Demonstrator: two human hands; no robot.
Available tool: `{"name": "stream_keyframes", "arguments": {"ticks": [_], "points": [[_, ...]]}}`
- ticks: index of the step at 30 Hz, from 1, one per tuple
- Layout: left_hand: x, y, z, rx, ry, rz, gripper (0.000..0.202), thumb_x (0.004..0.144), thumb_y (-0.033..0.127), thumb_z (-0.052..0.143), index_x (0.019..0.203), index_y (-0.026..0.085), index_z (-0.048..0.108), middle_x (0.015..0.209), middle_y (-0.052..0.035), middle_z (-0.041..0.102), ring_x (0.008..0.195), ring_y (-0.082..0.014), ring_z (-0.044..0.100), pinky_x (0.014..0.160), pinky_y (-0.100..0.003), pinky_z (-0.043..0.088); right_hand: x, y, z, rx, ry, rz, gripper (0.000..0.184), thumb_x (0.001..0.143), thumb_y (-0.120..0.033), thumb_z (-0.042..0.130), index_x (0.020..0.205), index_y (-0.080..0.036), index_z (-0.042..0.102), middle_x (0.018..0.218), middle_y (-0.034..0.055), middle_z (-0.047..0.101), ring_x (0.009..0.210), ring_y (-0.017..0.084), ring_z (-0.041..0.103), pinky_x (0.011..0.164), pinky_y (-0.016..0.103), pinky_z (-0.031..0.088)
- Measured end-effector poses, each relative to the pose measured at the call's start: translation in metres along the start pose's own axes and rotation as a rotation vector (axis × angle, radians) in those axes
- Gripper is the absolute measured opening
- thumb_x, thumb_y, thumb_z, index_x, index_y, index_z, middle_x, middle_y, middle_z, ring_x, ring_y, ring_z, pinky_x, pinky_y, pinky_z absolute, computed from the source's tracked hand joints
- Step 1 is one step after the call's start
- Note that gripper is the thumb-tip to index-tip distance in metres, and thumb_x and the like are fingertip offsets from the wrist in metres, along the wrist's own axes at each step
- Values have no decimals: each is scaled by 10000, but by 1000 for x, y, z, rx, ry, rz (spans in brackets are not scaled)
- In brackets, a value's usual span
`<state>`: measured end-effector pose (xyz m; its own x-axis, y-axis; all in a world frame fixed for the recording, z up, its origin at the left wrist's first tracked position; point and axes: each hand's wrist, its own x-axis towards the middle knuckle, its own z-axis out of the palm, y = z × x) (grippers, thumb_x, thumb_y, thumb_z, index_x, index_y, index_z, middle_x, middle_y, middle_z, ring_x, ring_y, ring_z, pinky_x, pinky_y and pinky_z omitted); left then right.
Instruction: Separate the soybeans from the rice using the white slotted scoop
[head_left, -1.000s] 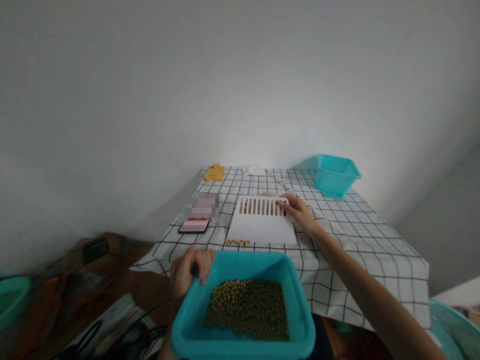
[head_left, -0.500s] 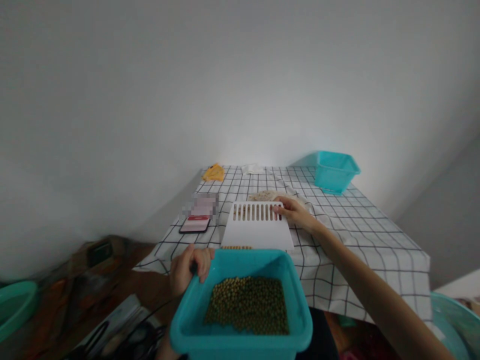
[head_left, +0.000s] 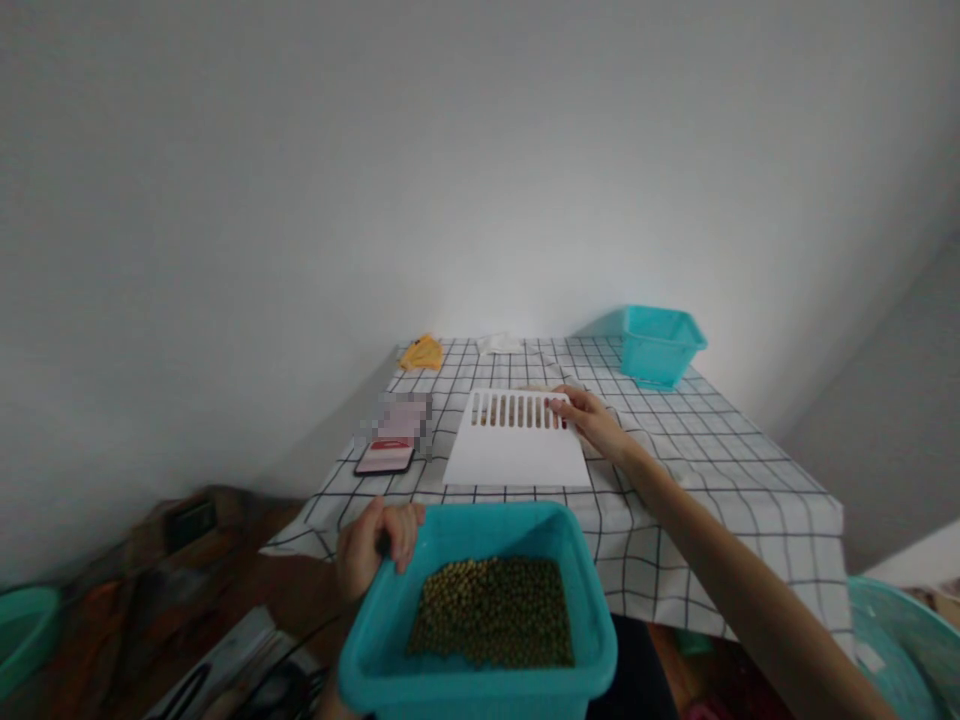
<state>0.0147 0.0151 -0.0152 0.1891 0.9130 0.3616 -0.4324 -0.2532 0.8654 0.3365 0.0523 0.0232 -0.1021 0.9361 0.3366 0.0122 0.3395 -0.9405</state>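
Note:
My left hand (head_left: 371,545) is closed on the near left rim of a teal tub (head_left: 375,640) filled with greenish-yellow beans (head_left: 491,612), held just below the table's front edge. My right hand (head_left: 594,421) reaches over the checked tablecloth (head_left: 675,470) and grips the far right corner of a white slotted board (head_left: 516,452) lying flat on the cloth. Beige material shows just behind the board's slots.
A phone (head_left: 388,455) with a pink screen lies left of the board. A second teal tub (head_left: 660,343) stands at the far right of the table, an orange cloth (head_left: 421,353) at the far left. Teal basins sit on the floor at both sides, cables at lower left.
My right hand pulled the white board toward the front edge, then slid it back a little. The small heap of beans at the board's near edge is gone from view. My left hand stays on the tub.

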Motion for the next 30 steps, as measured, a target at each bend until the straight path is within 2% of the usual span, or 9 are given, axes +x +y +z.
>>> {"name": "stream_keyframes", "arguments": {"ticks": [2,6,8,14,23,26,30], "points": [[0,-1,2,-12,16,9,611,946,476,557,367,283,574,279,9,452,347,-176,357,629,-403,361,1,0,-1,-38,19,-15,387,820,-591,711,788,-222,602,725,-9,608,666,148,548,596,277,432],[-3,-2,5,-37,55,21,611,959,429,521,368,280,564,283,7,438,356,-173,347,631,-397,360,0,2,2,-131,-125,-10,336,858,-539,682,792,-218,609,738,17,622,680,163,556,629,306,468],[-5,-2,8,-53,86,24,620,977,384,482,370,276,554,291,7,433,365,-176,342,636,-395,366,-1,5,4,-183,-149,-5,328,863,-529,669,785,-215,610,740,24,624,683,168,562,631,311,474],[-11,3,19,-82,175,11,640,1016,269,400,386,253,512,319,16,397,392,-170,346,623,-370,363,3,16,-3,-277,72,-32,317,834,-542,655,826,-228,614,731,6,620,677,174,560,603,298,456],[-10,5,25,-127,155,14,647,1016,270,394,383,243,526,332,5,391,397,-171,331,563,-371,339,11,25,-26,-300,430,-96,319,811,-560,629,868,-248,600,698,-1,617,650,199,564,631,326,435],[-11,6,26,-125,144,22,649,1023,230,369,394,237,531,350,5,417,406,-164,348,592,-361,356,12,22,-29,-291,498,-125,320,817,-562,613,847,-245,592,682,4,631,652,198,560,648,329,438],[-12,7,27,-160,154,26,657,1030,224,346,399,232,526,342,6,402,410,-162,334,569,-352,339,12,19,-26,-291,524,-143,327,831,-565,607,828,-238,593,684,11,639,667,196,559,661,329,435]]}}
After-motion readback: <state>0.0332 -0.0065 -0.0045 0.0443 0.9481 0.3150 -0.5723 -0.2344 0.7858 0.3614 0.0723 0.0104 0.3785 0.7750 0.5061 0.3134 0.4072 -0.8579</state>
